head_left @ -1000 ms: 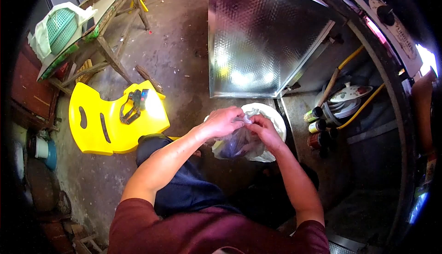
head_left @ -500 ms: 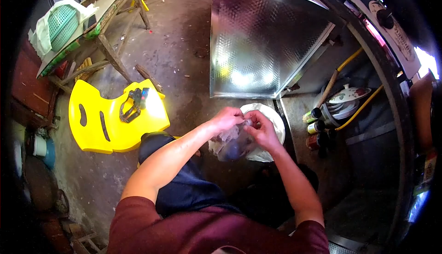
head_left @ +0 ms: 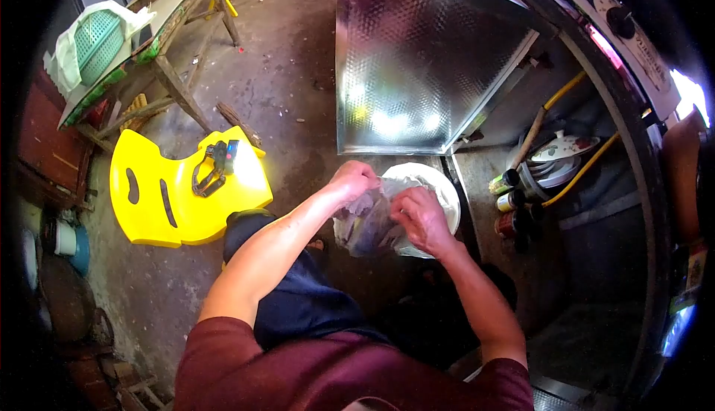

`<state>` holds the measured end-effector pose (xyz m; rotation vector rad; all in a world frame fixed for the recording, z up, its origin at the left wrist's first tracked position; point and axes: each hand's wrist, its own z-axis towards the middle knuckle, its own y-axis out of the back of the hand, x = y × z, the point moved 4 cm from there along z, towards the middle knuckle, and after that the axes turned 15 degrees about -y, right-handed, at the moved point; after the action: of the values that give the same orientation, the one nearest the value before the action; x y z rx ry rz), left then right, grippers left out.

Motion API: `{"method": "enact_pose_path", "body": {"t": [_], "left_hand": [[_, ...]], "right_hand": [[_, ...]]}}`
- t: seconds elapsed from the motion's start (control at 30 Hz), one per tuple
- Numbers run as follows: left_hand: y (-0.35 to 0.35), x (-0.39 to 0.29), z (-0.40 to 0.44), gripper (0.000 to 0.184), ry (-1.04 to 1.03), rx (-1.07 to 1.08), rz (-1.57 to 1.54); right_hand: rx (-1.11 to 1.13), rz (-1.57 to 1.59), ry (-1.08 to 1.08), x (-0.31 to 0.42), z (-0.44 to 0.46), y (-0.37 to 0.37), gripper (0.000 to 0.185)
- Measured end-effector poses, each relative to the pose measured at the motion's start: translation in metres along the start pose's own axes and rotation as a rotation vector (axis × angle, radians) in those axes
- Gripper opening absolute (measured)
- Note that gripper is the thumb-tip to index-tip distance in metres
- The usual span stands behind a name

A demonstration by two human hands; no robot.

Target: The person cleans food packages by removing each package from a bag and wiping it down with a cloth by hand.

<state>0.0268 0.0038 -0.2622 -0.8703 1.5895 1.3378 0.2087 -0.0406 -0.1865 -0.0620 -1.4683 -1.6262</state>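
A thin, see-through plastic bag (head_left: 363, 234) hangs between my hands, with something dark inside that I cannot make out. My left hand (head_left: 354, 181) is closed on the bag's top edge on the left. On the other side, my right hand (head_left: 421, 217) has its fingers bent and pinched at the bag's mouth. Beneath and behind my right hand is a round white container (head_left: 448, 195), which looks lined with a pale bag. Part of it is hidden by that hand and the plastic.
An open metal cabinet door (head_left: 424, 68) stands ahead. Inside the cabinet at right are several bottles (head_left: 511, 201), a lidded pot (head_left: 566, 149) and a yellow hose (head_left: 581, 174). A yellow plastic chair (head_left: 186, 195) with a black strapped device (head_left: 216, 166) is at left, near a table (head_left: 160, 37) bearing a green basket (head_left: 100, 42).
My hands, close together before, have drawn apart. The left moved left and slightly up, the right slightly down, and the bag's mouth is now spread wider between them.
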Motion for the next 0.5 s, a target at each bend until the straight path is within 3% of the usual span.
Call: {"method": "enact_pose_path", "body": {"t": [0.07, 0.17, 0.2, 0.3, 0.33, 0.43, 0.47, 0.5], "left_hand": [[0.002, -0.009, -0.003, 0.016, 0.020, -0.044, 0.200], [0.005, -0.012, -0.001, 0.018, -0.060, -0.122, 0.222], [0.006, -0.013, 0.002, 0.018, -0.098, -0.043, 0.202], [-0.001, -0.013, 0.002, 0.017, -0.068, 0.043, 0.179], [-0.001, -0.016, 0.000, 0.019, -0.125, 0.000, 0.110], [0.012, -0.028, -0.005, 0.024, -0.237, -0.193, -0.097], [0.025, -0.030, -0.005, 0.026, -0.239, -0.297, -0.171], [0.038, -0.036, -0.007, 0.028, -0.242, -0.396, -0.248]], "right_hand": [[0.096, -0.038, -0.016, -0.003, -0.004, -0.002, 0.018], [0.014, 0.195, -0.117, -0.025, -0.004, 0.002, 0.037], [-0.034, 0.152, -0.203, -0.015, -0.001, 0.013, 0.056], [0.028, 0.024, -0.452, -0.028, -0.006, 0.000, 0.065], [0.050, 0.079, -0.464, -0.041, -0.009, -0.008, 0.048], [0.019, 0.202, -0.507, -0.055, -0.005, -0.007, 0.029], [-0.093, 0.269, -0.471, -0.053, -0.005, 0.004, 0.016], [-0.097, 0.322, -0.590, -0.049, -0.008, 0.021, 0.018]]}}
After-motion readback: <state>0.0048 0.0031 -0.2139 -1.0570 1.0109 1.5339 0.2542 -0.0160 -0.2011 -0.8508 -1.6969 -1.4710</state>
